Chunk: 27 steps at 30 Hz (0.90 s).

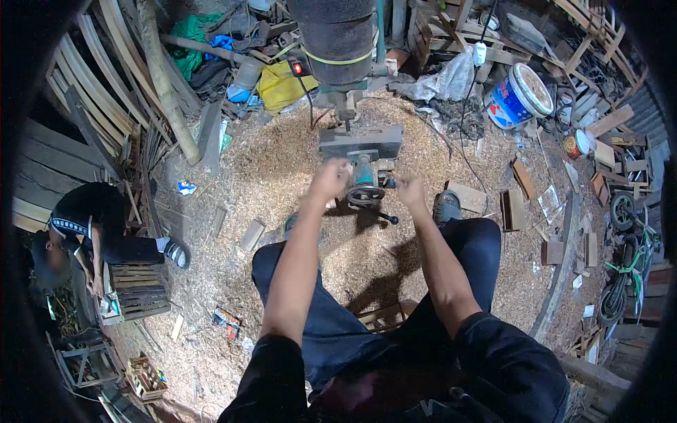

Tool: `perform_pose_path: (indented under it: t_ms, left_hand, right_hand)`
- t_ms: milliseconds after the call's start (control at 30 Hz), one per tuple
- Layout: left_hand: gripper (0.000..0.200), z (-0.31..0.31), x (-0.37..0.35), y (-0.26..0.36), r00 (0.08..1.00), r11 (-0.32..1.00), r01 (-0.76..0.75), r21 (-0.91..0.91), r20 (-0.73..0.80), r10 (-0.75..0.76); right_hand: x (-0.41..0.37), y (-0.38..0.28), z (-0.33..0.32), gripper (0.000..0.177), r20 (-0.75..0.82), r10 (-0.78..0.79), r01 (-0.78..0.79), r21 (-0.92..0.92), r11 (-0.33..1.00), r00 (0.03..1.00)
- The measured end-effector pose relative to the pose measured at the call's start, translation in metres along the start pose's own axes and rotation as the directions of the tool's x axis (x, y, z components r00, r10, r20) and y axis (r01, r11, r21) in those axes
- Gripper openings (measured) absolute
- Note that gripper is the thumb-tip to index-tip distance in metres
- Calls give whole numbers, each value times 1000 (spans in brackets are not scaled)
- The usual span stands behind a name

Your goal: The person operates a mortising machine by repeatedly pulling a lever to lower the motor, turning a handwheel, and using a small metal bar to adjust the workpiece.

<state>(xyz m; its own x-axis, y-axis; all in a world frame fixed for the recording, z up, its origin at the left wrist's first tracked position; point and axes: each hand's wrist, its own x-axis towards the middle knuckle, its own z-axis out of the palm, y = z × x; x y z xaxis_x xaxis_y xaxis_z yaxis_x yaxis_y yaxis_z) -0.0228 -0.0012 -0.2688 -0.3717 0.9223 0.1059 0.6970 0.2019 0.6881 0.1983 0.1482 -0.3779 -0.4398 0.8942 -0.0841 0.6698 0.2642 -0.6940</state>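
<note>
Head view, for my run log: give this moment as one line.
left hand at handwheel | right hand beside it | grips unclear | co-worker seated apart

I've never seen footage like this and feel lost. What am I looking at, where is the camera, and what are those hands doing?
The camera sits on a person's head, looking down, so the two bare arms are the wearer's own. The left hand and right hand are curled shut on either side of a round handwheel on a standing workshop machine. Blur hides whether they actually hold it. Sawdust covers the floor. Another person is at the picture's left, beside a wooden crate.
</note>
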Motion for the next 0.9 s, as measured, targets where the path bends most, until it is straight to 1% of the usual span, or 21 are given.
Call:
perform_pose_path:
  t_ms: [33,100,133,167,200,300,333,433,533,633,733,833,900]
  left_hand:
    - [29,18,-10,-16,988,990,62,123,131,-78]
    - [38,15,-35,6,936,986,103,133,324,-141]
    - [39,28,-39,-6,949,984,109,138,281,-144]
    - [41,49,-40,-31,959,983,116,142,240,-148]
    - [42,52,-39,-32,968,982,123,145,201,-151]
    - [42,54,-36,-38,937,961,161,224,271,-220]
    - [42,52,-37,-37,945,963,147,225,257,-204]
    - [39,45,-38,-33,944,969,145,201,266,-196]
    - [37,51,-40,-44,967,987,116,109,215,-137]
    - [37,51,-39,-45,946,976,177,129,252,-205]
    - [39,55,-41,-49,965,985,147,85,207,-162]
    - [38,53,-40,-49,957,985,165,49,233,-172]
    - [39,52,-41,-45,952,983,176,53,244,-183]
  right_hand:
    - [-12,10,7,34,49,14,-12,-39,999,999]
    - [-37,41,33,37,117,72,-59,-109,992,990]
    - [-42,62,51,38,134,114,-95,-141,985,984]
    - [-50,76,62,36,134,102,-82,-145,986,986]
    - [-54,80,67,35,135,93,-72,-151,986,987]
    - [-54,90,83,29,236,180,-131,-209,969,955]
    - [-53,93,84,23,272,167,-108,-222,969,948]
    - [-57,108,93,19,254,285,-302,28,953,924]
    - [-63,114,97,15,175,155,-148,-49,988,972]
    - [-66,115,102,14,141,124,-105,-134,985,982]
    - [-68,110,104,15,136,231,-228,-39,973,963]
    - [-67,109,104,18,113,175,-168,-68,983,978]
    - [-67,108,102,20,166,236,-218,-119,969,957]
